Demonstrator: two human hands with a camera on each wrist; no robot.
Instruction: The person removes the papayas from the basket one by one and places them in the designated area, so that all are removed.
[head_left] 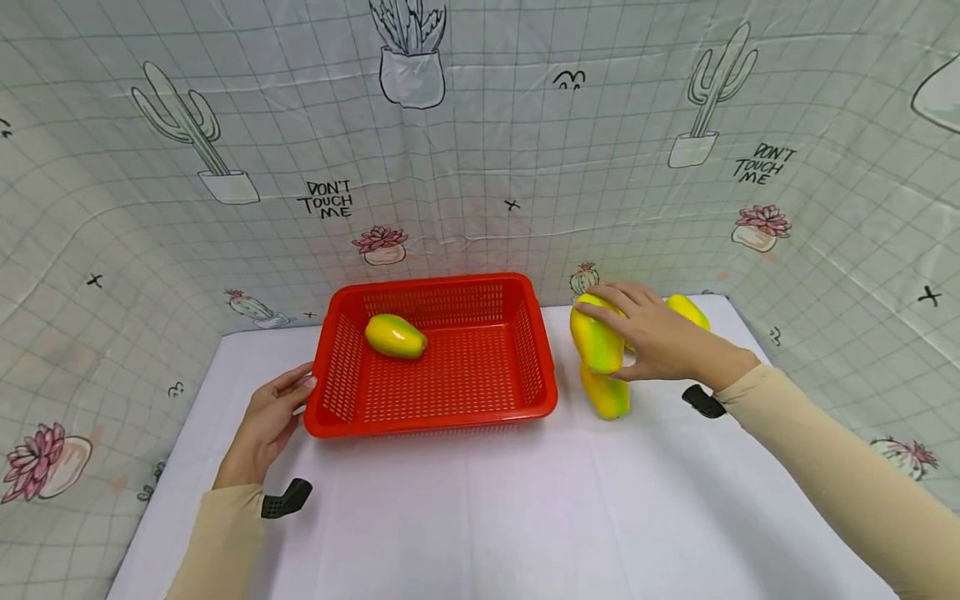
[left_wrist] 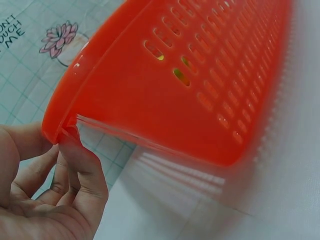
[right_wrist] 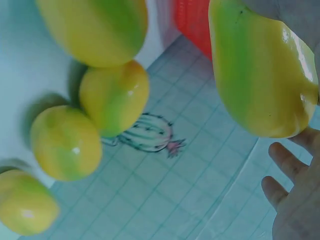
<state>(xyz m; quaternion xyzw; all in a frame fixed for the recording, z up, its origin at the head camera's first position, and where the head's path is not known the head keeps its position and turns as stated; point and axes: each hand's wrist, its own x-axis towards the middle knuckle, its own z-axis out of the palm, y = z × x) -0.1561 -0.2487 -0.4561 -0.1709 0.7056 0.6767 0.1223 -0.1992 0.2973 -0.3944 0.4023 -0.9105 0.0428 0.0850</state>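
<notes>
A red slotted basket point(head_left: 431, 421) stands mid-table with one yellow-green mango point(head_left: 395, 336) lying in its back left part. My left hand point(head_left: 300, 387) rests at the basket's front left corner, fingers fairly straight; in the left wrist view the thumb point(left_wrist: 82, 165) touches the corner of the basket point(left_wrist: 190, 90). Right of the basket, my right hand point(head_left: 637, 333) grips a second mango point(head_left: 596, 342) from above, held over another mango point(head_left: 607, 398) on the table. The right wrist view shows the held mango point(right_wrist: 260, 75) close up and my fingers point(right_wrist: 285, 160) below it.
More mangoes lie by the right hand: one behind it point(head_left: 688, 310), and several show in the right wrist view point(right_wrist: 115, 97). A white cloth point(head_left: 480, 517) covers the table. Cactus-print curtains point(head_left: 480, 167) close off the back and both sides.
</notes>
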